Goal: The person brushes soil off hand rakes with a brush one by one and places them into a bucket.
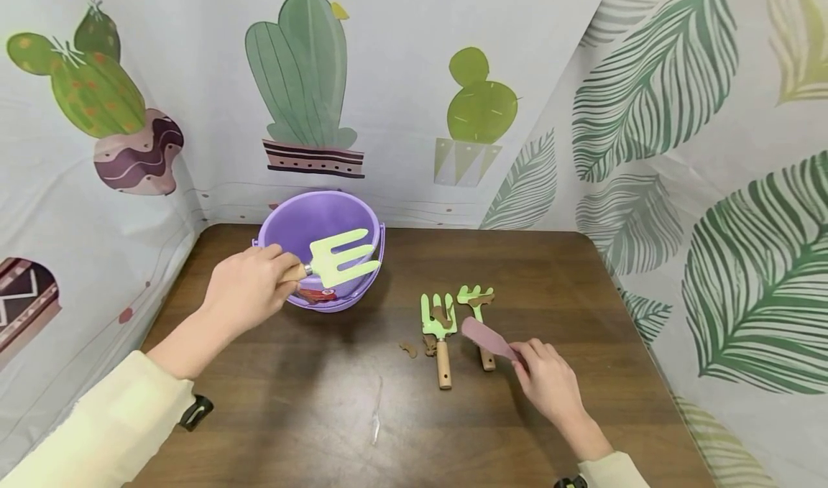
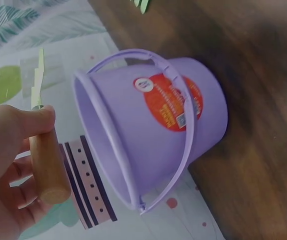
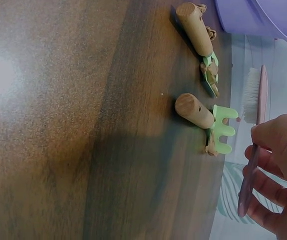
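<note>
My left hand (image 1: 249, 290) grips the wooden handle of a green three-tined hand fork (image 1: 328, 264), held in front of and over the rim of a purple bucket (image 1: 294, 218). In the left wrist view the thumb presses along the handle (image 2: 49, 165). With my right hand (image 1: 550, 380) I hold a pink brush (image 1: 488, 338) by its handle; the right wrist view shows its white bristles (image 3: 252, 95). Under the brush lies a green hand rake (image 1: 480, 317), partly covered by it. Beside the rake rests another green fork (image 1: 443, 362). Brown matter clings to both lying tools.
Small brown crumbs (image 1: 407, 348) lie on the wooden table (image 1: 310, 416) left of the lying fork. A cloth (image 1: 401, 100) printed with cacti and leaves hangs behind the table. The bucket's handle (image 2: 189, 135) hangs down against its labelled side.
</note>
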Motion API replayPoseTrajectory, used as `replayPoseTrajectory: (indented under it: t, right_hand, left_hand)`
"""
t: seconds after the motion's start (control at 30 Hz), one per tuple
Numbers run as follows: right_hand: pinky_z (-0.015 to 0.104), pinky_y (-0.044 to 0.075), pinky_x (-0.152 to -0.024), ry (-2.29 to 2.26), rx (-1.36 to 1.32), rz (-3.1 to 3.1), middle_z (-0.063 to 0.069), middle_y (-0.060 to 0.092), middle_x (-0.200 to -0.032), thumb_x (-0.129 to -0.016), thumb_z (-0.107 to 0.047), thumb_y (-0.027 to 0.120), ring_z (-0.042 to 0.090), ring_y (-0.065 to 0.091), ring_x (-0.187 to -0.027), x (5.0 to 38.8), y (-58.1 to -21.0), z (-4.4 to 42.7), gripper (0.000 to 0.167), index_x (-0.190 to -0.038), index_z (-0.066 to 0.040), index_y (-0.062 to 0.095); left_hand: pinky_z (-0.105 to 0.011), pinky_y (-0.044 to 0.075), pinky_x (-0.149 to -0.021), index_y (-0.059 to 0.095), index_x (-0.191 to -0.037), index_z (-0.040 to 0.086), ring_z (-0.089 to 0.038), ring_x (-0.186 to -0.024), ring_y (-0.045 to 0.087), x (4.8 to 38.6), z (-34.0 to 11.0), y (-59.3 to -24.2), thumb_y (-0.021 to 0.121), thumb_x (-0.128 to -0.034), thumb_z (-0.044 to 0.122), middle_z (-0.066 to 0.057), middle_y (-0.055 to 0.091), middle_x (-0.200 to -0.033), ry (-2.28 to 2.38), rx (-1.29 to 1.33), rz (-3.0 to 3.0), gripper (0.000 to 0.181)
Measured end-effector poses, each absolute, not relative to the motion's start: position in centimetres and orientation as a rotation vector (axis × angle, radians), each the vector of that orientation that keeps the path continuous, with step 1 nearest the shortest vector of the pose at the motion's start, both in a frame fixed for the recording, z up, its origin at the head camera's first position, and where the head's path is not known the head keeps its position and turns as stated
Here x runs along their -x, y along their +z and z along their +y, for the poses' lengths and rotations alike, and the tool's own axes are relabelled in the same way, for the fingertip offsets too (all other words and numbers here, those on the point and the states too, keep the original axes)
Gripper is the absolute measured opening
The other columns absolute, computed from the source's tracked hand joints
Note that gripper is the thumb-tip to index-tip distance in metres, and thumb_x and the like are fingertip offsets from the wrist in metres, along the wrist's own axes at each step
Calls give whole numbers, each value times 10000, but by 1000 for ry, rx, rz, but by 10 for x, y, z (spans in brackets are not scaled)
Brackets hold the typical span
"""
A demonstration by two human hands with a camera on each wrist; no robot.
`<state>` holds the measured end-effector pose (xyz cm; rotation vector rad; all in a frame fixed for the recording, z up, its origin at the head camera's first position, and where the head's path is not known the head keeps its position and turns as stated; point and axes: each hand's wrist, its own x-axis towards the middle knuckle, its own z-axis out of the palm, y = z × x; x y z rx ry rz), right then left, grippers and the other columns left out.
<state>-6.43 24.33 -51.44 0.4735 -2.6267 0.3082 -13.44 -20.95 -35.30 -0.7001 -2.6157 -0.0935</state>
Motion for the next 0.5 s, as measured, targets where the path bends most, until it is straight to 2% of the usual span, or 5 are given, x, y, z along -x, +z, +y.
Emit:
replayPoseTrajectory:
  t: [0.5]
  right_hand:
    - [362,473,-572,321,-469,-2615,14,596,-806,-697,-97,743,188,552,-681,61,-515,243,262,-948,-86,671]
  left_hand:
    - [-445,465,-552,671,-973,122,-300,-760,604,159,-213,-338,742,-726,248,-42,636,-865,-88,551,-2763,287]
